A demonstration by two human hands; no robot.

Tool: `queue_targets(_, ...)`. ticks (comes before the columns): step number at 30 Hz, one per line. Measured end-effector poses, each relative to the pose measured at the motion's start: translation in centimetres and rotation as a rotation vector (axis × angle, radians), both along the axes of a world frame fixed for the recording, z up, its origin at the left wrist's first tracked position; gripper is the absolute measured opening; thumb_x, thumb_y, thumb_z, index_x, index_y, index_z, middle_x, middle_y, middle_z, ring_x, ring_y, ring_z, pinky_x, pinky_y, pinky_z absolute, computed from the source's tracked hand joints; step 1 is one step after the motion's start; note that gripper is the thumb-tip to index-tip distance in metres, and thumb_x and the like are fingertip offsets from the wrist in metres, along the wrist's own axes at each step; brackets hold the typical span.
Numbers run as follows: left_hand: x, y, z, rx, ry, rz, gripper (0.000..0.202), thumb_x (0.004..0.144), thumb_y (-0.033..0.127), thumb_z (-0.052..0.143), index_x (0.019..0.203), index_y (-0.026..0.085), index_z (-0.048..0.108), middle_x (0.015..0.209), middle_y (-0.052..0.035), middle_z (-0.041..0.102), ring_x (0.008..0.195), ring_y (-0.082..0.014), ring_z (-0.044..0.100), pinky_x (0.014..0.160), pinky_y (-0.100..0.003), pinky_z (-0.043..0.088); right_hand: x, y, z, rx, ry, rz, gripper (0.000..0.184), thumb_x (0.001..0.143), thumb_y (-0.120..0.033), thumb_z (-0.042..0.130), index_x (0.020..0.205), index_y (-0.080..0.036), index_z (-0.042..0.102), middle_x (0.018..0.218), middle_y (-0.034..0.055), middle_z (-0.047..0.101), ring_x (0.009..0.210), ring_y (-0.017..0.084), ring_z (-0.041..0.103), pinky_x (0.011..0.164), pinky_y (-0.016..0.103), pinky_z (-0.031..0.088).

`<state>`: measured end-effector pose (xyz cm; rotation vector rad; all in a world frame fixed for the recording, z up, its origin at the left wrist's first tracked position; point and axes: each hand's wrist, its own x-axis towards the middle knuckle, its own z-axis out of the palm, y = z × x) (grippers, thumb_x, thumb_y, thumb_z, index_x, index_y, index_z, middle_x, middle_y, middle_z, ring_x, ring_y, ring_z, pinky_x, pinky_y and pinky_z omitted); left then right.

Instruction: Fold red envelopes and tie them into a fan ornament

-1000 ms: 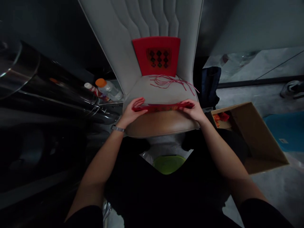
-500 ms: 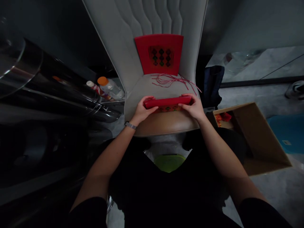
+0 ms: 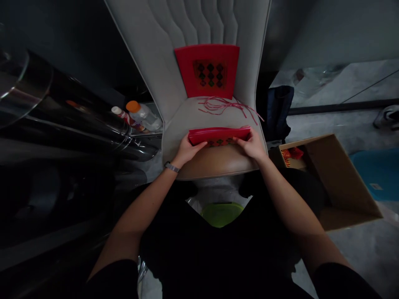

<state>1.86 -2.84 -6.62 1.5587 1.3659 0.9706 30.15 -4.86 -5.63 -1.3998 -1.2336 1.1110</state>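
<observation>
- One flat red paper piece [image 3: 220, 135] lies across the front of the seat at the centre of the frame. It is held at both ends, and the dark marks along its lower edge are too small to read.
- Two hands hold it. The left hand [image 3: 187, 150] pinches the left end with the thumb on top. The right hand [image 3: 253, 146] grips the right end with its fingers curled over the corner.
- One grey padded chair [image 3: 174, 83] bears it, and the upper edge of the frame cuts off the backrest.
- One red square panel with a grid of dark diamonds [image 3: 207, 70] leans upright against the backrest, above centre.
- One loose bundle of pink cords [image 3: 226, 106] lies on the seat between the panel and the held piece. The strands cannot be counted.
- Two bottles stand left of centre: a clear orange-capped bottle [image 3: 141, 114] and a slim red-and-white bottle [image 3: 123, 117].
- One open brown cardboard box [image 3: 339, 182] sits at the right, with red-and-gold items [image 3: 289, 154] in its corner, mostly hidden.
- One green round lid [image 3: 222, 213] shows at lower centre, half covered by dark clothing.
</observation>
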Motion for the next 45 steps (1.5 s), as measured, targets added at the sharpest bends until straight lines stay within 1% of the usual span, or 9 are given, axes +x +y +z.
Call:
queue_targets(8, 0.0, -0.8, 0.4, -0.015, 0.11, -0.067, 0.036, 0.082, 0.052, 0.078, 0.099, 0.022, 0.068, 0.097, -0.0068, 0.077, 0.093, -0.0247, 0.073, 0.092, -0.043, 0.061, 0.0, -0.1, -0.4, 0.028, 0.02, -0.037, 0.047, 0.068, -0.043, 0.083, 0.101, -0.027, 0.053, 0.105, 0.0051, 0.066, 0.103, 0.026, 0.064, 0.095, 0.042, 0.055)
queue_targets(13, -0.8, -1.5, 0.6, 0.033, 0.189, -0.181, 0.033, 0.084, 0.043, 0.078, 0.11, 0.024, 0.069, 0.112, -0.0061, 0.074, 0.107, -0.0236, 0.07, 0.101, -0.042, 0.058, 0.9, -0.2, -0.4, 0.005, 0.159, 0.118, 0.047, 0.064, -0.039, 0.087, 0.086, -0.027, 0.047, 0.11, 0.004, 0.074, 0.108, 0.024, 0.069, 0.1, 0.042, 0.054)
queue_targets(23, -1.8, -0.6, 0.5, 0.098, 0.344, -0.22, 0.025, 0.084, 0.043, 0.082, 0.096, 0.022, 0.076, 0.099, -0.007, 0.077, 0.11, -0.0281, 0.064, 0.107, -0.048, 0.051, 2.1, 0.0, -1.4, 0.078, -0.127, 0.167, 0.045, 0.074, -0.044, 0.084, 0.11, -0.02, 0.071, 0.091, 0.0034, 0.073, 0.082, 0.022, 0.067, 0.084, 0.042, 0.059)
queue_targets(29, -1.0, -0.8, 1.1, -0.347, -0.077, -0.135, 0.054, 0.075, 0.037, 0.089, 0.119, 0.016, 0.065, 0.108, -0.0109, 0.078, 0.075, -0.0186, 0.072, 0.073, -0.035, 0.06, 1.8, 1.4, -2.5, 0.066, -0.007, 0.122, 0.099, 0.075, -0.05, 0.085, 0.157, -0.021, 0.037, 0.11, 0.0106, 0.077, 0.091, 0.032, 0.077, 0.081, 0.054, 0.065)
queue_targets(32, -1.1, -0.7, 1.8, -0.476, -0.014, -0.104, 0.073, 0.076, 0.034, 0.09, 0.135, 0.018, 0.051, 0.1, -0.0096, 0.077, 0.067, -0.0179, 0.071, 0.066, -0.034, 0.06, 1.3, 1.7, -2.7, 0.062, -0.094, 0.154, 0.1, 0.08, -0.046, 0.08, 0.162, -0.018, 0.029, 0.116, 0.013, 0.076, 0.095, 0.033, 0.077, 0.086, 0.056, 0.065)
queue_targets(36, -0.4, -2.5, 3.7, -0.086, 0.494, 0.004, 0.092, 0.08, 0.036, 0.088, 0.155, 0.021, 0.036, 0.123, -0.0166, 0.071, 0.111, -0.0337, 0.073, 0.096, -0.052, 0.06, 0.3, 1.7, -2.3, 0.099, -0.262, 0.116, 0.09, 0.086, -0.041, 0.074, 0.162, -0.015, 0.032, 0.13, 0.0163, 0.071, 0.108, 0.033, 0.075, 0.098, 0.055, 0.062)
queue_targets(39, 1.0, -5.1, 3.9, 0.266, 0.789, -0.248, 0.072, 0.099, 0.039, 0.065, 0.162, 0.021, 0.034, 0.167, -0.0204, 0.038, 0.156, -0.0403, 0.036, 0.125, -0.06, 0.034, 0.0, 1.6, -1.7, 0.06, -0.382, 0.133, 0.09, 0.09, -0.039, 0.068, 0.165, -0.014, 0.025, 0.136, 0.0177, 0.068, 0.112, 0.034, 0.074, 0.1, 0.056, 0.062)
queue_targets(42, 2.0, -7.0, 2.3, 0.31, 0.871, -0.465, 0.083, 0.102, 0.055, 0.052, 0.167, 0.012, 0.024, 0.175, -0.0196, 0.023, 0.164, -0.0388, 0.015, 0.132, -0.058, 0.016, -0.2, 0.8, -0.8, 0.025, -0.591, 0.133, 0.091, 0.095, -0.036, 0.062, 0.169, -0.014, 0.013, 0.145, 0.0202, 0.062, 0.123, 0.037, 0.069, 0.106, 0.059, 0.057)
queue_targets(45, 2.2, -7.4, 0.5, 0.301, 0.894, -0.477, 0.089, 0.102, 0.064, 0.044, 0.168, 0.009, 0.021, 0.176, -0.0196, 0.02, 0.165, -0.0382, 0.012, 0.133, -0.058, 0.011, -1.3, -1.2, 0.6, 0.082, -0.903, 0.081, 0.095, 0.097, -0.039, 0.06, 0.17, -0.011, 0.007, 0.162, 0.0245, 0.045, 0.147, 0.043, 0.049, 0.12, 0.066, 0.039)
